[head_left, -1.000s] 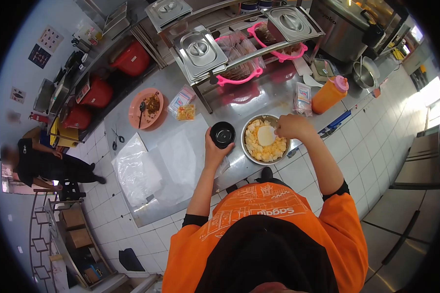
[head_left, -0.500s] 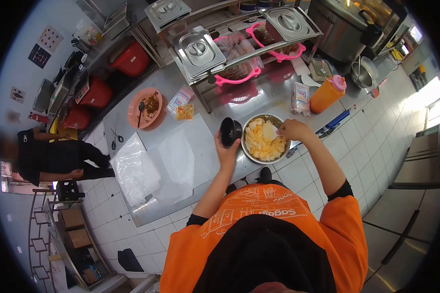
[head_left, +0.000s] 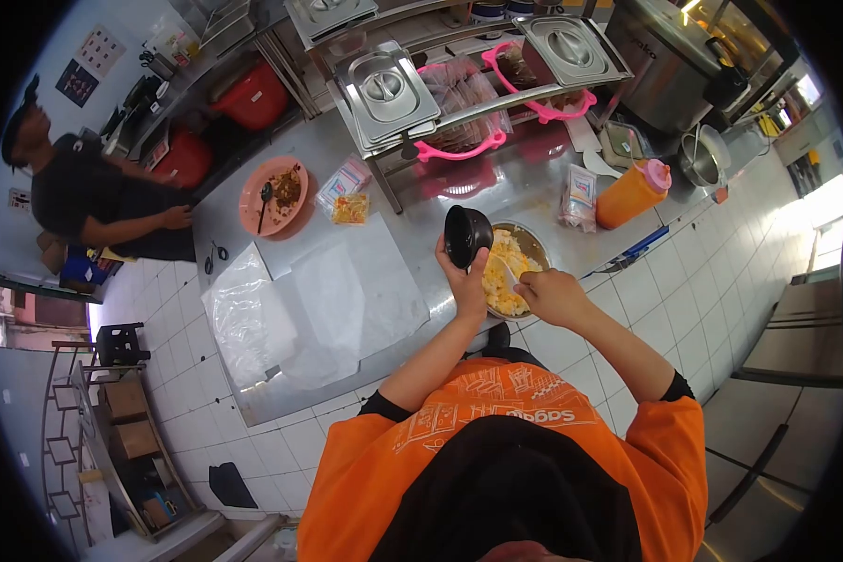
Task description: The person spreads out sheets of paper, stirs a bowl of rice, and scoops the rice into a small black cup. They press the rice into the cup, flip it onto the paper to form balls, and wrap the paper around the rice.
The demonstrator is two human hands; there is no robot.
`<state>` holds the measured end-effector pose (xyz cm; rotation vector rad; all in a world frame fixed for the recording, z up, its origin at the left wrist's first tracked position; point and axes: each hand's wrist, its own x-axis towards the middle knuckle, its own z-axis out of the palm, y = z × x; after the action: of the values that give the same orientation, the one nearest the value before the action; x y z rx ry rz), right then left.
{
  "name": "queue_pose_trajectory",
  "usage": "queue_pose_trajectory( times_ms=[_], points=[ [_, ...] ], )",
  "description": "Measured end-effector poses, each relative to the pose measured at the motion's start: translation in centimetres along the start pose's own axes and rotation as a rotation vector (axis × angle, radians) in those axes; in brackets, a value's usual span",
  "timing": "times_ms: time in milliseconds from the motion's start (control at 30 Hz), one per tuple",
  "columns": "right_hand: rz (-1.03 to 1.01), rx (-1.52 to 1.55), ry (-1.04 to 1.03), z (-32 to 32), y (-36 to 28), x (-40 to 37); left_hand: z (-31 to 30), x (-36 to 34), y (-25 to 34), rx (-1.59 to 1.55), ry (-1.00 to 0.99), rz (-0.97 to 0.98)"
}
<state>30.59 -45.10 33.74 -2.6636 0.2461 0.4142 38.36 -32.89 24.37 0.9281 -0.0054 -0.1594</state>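
Black cup (head_left: pixel 468 236) in my left hand (head_left: pixel 465 286), fingers wrapped on its side, cup tilted, overlapping the left edge of the metal bowl (head_left: pixel 535 245) in view; can't tell if they touch. My right hand (head_left: pixel 554 297) has fingers clamped on a white scoop (head_left: pixel 509 274), its end at the yellow-and-white food (head_left: pixel 502 302) in that metal bowl. All over the steel table (head_left: pixel 412 231). Right of the bowl: sachet pack (head_left: pixel 579 197), then orange squeeze bottle (head_left: pixel 633 195). Left: white sheets (head_left: pixel 328 304), scissors (head_left: pixel 217 255), peach bowl (head_left: pixel 250 203) with dark spoon (head_left: pixel 264 201). Another person (head_left: pixel 75 192) in black stands far left, beyond the table.
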Motion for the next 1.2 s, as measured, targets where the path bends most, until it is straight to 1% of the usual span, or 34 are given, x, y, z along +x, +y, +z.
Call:
queue_pose_trajectory(
  times_ms=[67, 133, 200, 233, 300, 333, 400, 433, 500, 600, 733, 800, 833, 867, 933, 967, 1000, 1033, 1067, 1133, 1167, 1200],
  points=[
    [-0.014, 0.039, -0.008, -0.2, 0.2, -0.2, 0.5, -0.3, 0.2, 0.077, 0.015, 0.062],
    [-0.037, 0.068, -0.018, -0.1, 1.1, -0.2, 0.7, -0.6, 0.2, 0.059, 0.032, 0.064],
    [-0.103, 0.222, 0.052, 1.5, 2.9, 0.5, 0.9, -0.6, 0.4, 0.046, 0.048, 0.069],
    [-0.110, 0.226, 0.050, 2.3, 3.8, 1.0, 0.9, -0.6, 0.7, 0.055, 0.043, 0.100],
    [-0.054, 0.584, -0.105, 3.1, 4.8, 1.9, 0.7, -0.6, 0.9, 0.066, 0.043, 0.137],
    [-0.062, 0.582, -0.109, 3.2, 4.8, 2.2, 0.6, -0.5, 1.0, 0.109, 0.049, 0.175],
    [0.032, 0.754, -0.184, 3.1, 4.6, 2.9, 0.5, -0.3, 1.3, 0.150, 0.060, 0.225],
    [0.020, 0.755, -0.182, 3.3, 4.6, 3.1, 0.5, -0.3, 1.7, 0.145, 0.116, 0.217],
    [0.026, 0.884, -0.263, 4.3, 5.0, 3.6, 0.1, -0.5, 2.1, 0.131, 0.207, 0.199],
    [0.018, 0.896, -0.217, 5.7, 5.7, 4.5, -1.9, -0.6, 1.8, 0.091, 0.230, 0.208],
    [-0.029, 0.904, -0.275, 4.0, 7.3, 4.2, -4.8, -0.4, 4.1, 0.158, 0.226, 0.214],
    [-0.004, 0.835, -0.281, 3.2, 7.9, 3.8, -6.3, -0.4, 6.2, 0.428, 0.070, 0.245],
    [0.010, 0.846, -0.286, 3.0, 8.2, 3.5, -6.9, -0.5, 7.3, 0.598, 0.028, 0.216],
    [0.009, 0.843, -0.287, 3.1, 8.7, 3.6, -7.1, -0.5, 8.3, 0.596, 0.031, 0.218],
    [-0.131, 0.822, -0.155, 3.8, 9.3, 3.5, -5.8, -1.3, 10.9, 1.186, -0.223, 0.274],
    [-0.129, 0.818, -0.166, 3.7, 9.3, 3.3, -4.8, -1.5, 11.0, 1.156, -0.276, 0.218],
    [-0.204, 0.635, -0.002, 3.1, 8.6, 3.0, -4.6, -1.4, 10.4, 1.201, -0.352, 0.232],
    [-0.281, 0.448, 0.163, 2.4, 7.8, 2.7, -4.2, -1.4, 9.4, 1.163, -0.377, 0.183],
    [-0.288, 0.444, 0.158, 1.6, 6.9, 2.4, -3.8, -1.3, 8.4, 1.123, -0.403, 0.139],
    [-0.473, -0.063, 0.414, -0.2, 5.0, 1.8, -3.1, -1.1, 6.8, 1.103, -0.369, 0.122],
    [-0.473, -0.065, 0.416, -0.9, 3.9, 1.4, -3.0, -0.9, 6.2, 1.086, -0.345, 0.099],
    [-0.468, -0.160, 0.438, -1.5, 2.8, 0.8, -3.1, -1.0, 5.9, 1.085, -0.349, 0.097]
  ],
)
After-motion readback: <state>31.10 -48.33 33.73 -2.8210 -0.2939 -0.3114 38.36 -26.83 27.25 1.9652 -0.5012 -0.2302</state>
